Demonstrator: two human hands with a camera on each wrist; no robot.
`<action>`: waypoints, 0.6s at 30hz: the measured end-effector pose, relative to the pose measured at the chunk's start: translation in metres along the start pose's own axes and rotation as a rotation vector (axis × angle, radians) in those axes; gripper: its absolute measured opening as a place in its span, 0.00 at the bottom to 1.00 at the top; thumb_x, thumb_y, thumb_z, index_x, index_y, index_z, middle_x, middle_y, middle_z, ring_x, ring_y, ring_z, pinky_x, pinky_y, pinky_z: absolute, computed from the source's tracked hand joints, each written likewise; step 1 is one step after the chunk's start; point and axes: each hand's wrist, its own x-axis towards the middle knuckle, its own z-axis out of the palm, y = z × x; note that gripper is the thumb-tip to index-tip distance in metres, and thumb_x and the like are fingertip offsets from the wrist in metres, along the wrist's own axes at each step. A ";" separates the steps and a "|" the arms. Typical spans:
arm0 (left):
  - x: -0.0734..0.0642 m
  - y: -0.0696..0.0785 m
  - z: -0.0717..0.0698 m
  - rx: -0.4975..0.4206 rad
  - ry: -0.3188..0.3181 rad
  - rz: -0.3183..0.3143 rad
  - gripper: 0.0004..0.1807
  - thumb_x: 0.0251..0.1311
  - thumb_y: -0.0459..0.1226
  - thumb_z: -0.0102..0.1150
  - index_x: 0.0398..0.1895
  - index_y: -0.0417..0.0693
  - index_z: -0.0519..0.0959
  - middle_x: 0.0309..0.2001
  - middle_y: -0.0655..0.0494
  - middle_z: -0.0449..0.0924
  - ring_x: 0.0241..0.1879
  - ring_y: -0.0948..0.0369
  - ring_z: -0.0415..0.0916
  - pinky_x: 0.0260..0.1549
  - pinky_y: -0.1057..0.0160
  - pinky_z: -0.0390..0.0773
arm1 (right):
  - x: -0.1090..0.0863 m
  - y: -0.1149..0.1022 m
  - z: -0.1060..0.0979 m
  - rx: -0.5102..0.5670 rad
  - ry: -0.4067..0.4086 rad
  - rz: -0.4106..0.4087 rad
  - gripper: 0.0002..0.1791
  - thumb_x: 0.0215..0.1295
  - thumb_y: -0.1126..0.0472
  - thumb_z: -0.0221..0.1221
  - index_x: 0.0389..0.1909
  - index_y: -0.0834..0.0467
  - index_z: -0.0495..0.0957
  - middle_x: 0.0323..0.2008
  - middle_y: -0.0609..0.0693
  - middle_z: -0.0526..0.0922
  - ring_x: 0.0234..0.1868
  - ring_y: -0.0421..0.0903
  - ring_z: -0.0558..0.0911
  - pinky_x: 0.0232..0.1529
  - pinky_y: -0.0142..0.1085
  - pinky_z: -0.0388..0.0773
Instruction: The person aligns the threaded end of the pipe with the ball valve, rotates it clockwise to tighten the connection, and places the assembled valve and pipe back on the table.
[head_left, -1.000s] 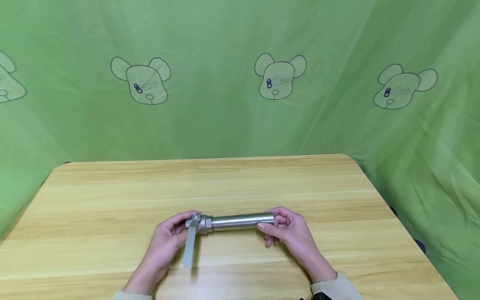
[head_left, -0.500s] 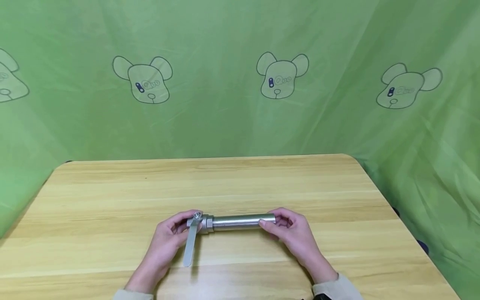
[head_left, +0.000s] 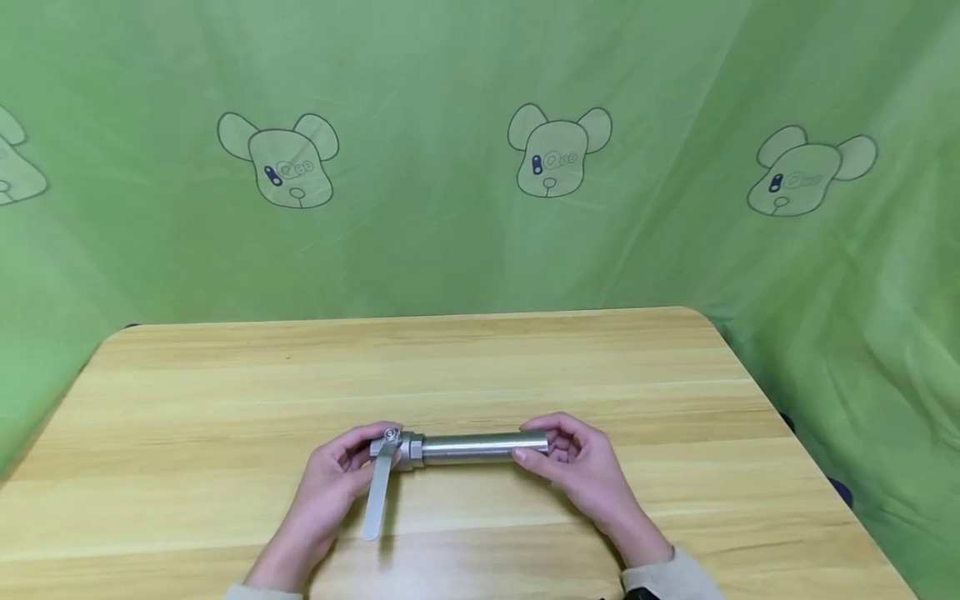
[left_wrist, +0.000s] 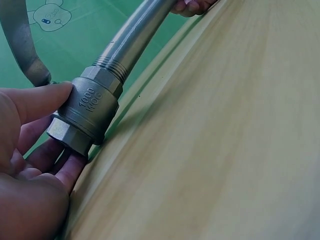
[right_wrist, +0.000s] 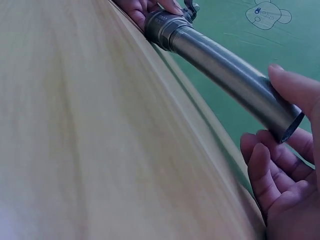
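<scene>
A metal ball valve [left_wrist: 87, 107] sits at the left end of a shiny steel pipe [head_left: 472, 447]; pipe threads show where they join. Its flat lever handle [head_left: 377, 500] points toward the person. My left hand [head_left: 333, 475] grips the valve body, thumb on the near side and fingers round the far side. At the pipe's open right end, my right hand [head_left: 581, 462] pinches the tube between thumb and fingers. In the right wrist view, the hollow end [right_wrist: 291, 127] faces the palm, with the lower fingers curled beneath it. The whole piece lies level, close over the table.
A light wood-grain table [head_left: 420, 367] spans the view beneath the hands. Behind and beside it hangs a green curtain [head_left: 427, 233] printed with bear-head outlines. Pale sleeves [head_left: 671, 575] show at the front edge.
The right hand's fingers have shifted round the pipe's end, first spread below it, then drawn up behind it. The left hand keeps its grip on the valve, and the lever points the same way.
</scene>
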 end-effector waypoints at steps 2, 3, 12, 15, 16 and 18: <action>-0.001 0.000 -0.001 -0.005 0.003 0.000 0.27 0.61 0.31 0.73 0.65 0.47 0.83 0.67 0.48 0.83 0.69 0.52 0.79 0.60 0.73 0.81 | 0.001 0.001 0.000 0.016 -0.022 -0.032 0.23 0.57 0.66 0.79 0.53 0.62 0.85 0.34 0.50 0.81 0.30 0.37 0.76 0.30 0.26 0.78; -0.001 0.000 -0.002 -0.009 0.003 0.001 0.27 0.61 0.31 0.73 0.65 0.47 0.83 0.67 0.48 0.83 0.69 0.52 0.79 0.60 0.72 0.81 | 0.001 0.002 0.000 0.024 -0.029 -0.044 0.24 0.56 0.67 0.78 0.54 0.63 0.84 0.35 0.50 0.81 0.30 0.37 0.77 0.30 0.26 0.79; -0.001 -0.005 -0.001 -0.008 0.008 -0.006 0.27 0.61 0.31 0.73 0.65 0.47 0.83 0.68 0.49 0.83 0.70 0.53 0.79 0.59 0.74 0.81 | -0.001 0.003 -0.001 0.040 -0.027 -0.019 0.26 0.52 0.69 0.80 0.53 0.64 0.85 0.38 0.55 0.86 0.33 0.39 0.81 0.33 0.28 0.82; -0.001 -0.006 -0.002 -0.004 0.008 0.000 0.27 0.60 0.32 0.74 0.65 0.48 0.84 0.68 0.50 0.83 0.71 0.53 0.78 0.60 0.75 0.80 | -0.001 0.002 0.000 0.037 -0.017 -0.008 0.26 0.51 0.69 0.80 0.52 0.64 0.85 0.38 0.55 0.86 0.33 0.39 0.80 0.33 0.28 0.82; -0.001 -0.005 -0.002 -0.004 0.006 0.003 0.27 0.60 0.32 0.74 0.65 0.48 0.84 0.68 0.50 0.83 0.71 0.53 0.78 0.60 0.75 0.80 | -0.001 0.002 0.000 0.034 -0.014 -0.007 0.26 0.51 0.69 0.80 0.52 0.63 0.85 0.38 0.55 0.86 0.32 0.39 0.80 0.33 0.28 0.82; 0.001 -0.004 -0.002 -0.004 -0.001 0.012 0.27 0.61 0.32 0.74 0.65 0.48 0.84 0.68 0.50 0.83 0.71 0.54 0.78 0.61 0.75 0.80 | 0.000 0.001 -0.001 0.028 -0.006 -0.010 0.25 0.50 0.69 0.80 0.52 0.63 0.86 0.37 0.54 0.85 0.32 0.39 0.80 0.33 0.28 0.81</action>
